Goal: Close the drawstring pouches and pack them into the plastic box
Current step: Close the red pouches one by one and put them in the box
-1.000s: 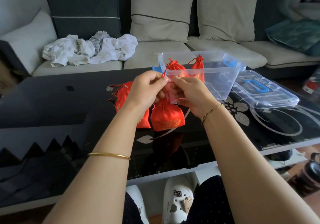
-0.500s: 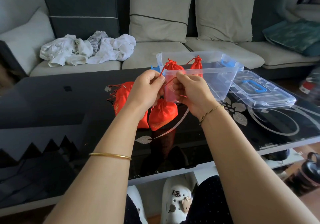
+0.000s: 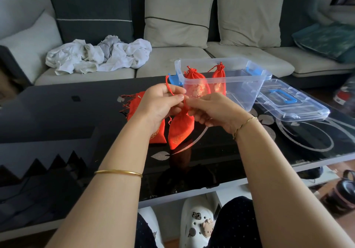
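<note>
A red drawstring pouch [image 3: 179, 130] hangs above the black glass table, its neck pinched between both hands. My left hand [image 3: 160, 104] grips the red cord, which loops up over its fingers. My right hand [image 3: 213, 111] holds the pouch's neck from the right. Behind my left hand lies a small pile of red pouches [image 3: 134, 103] on the table. The clear plastic box [image 3: 247, 88] stands just beyond my hands with two closed red pouches [image 3: 196, 81] upright in its left end.
The box's clear lid [image 3: 292, 103] with a blue handle lies flat to the right of the box. A sofa with cushions and a heap of white cloth [image 3: 98, 55] runs behind the table. White shoes [image 3: 197, 222] sit under the table's near edge [image 3: 192, 195].
The pouch's neck has drawn narrower and the pouch hangs longer. My left hand has pulled the cord up and to the left, and both hands sit slightly lower.
</note>
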`<state>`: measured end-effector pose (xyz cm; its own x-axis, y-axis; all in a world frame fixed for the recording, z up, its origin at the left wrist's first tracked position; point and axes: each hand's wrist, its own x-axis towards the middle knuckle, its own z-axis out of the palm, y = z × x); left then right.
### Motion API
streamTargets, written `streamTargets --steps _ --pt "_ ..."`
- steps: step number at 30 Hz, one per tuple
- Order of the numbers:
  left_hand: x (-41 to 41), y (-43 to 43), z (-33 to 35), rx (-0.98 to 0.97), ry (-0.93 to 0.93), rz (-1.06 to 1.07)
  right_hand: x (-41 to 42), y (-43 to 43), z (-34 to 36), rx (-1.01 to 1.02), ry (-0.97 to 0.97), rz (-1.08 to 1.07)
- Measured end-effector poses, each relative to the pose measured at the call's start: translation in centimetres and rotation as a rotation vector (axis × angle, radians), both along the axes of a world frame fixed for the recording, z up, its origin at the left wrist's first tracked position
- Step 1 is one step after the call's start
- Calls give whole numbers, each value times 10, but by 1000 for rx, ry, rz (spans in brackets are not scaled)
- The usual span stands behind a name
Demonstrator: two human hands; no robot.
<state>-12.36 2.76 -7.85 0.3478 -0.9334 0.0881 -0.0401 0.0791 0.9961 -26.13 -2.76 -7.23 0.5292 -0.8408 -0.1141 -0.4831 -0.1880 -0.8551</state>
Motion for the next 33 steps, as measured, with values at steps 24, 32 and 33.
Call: streamTargets --steps 24,32,33 --pt "-7 -4 -17 -365 -1142 392 16 -8 -17 -24 -391 -43" --pt "-7 -5 -19 -442 -872 409 16 -7 -16 345 -495 48" --pt "-6 -5 -19 -439 -863 404 16 -7 -16 371 -503 61"
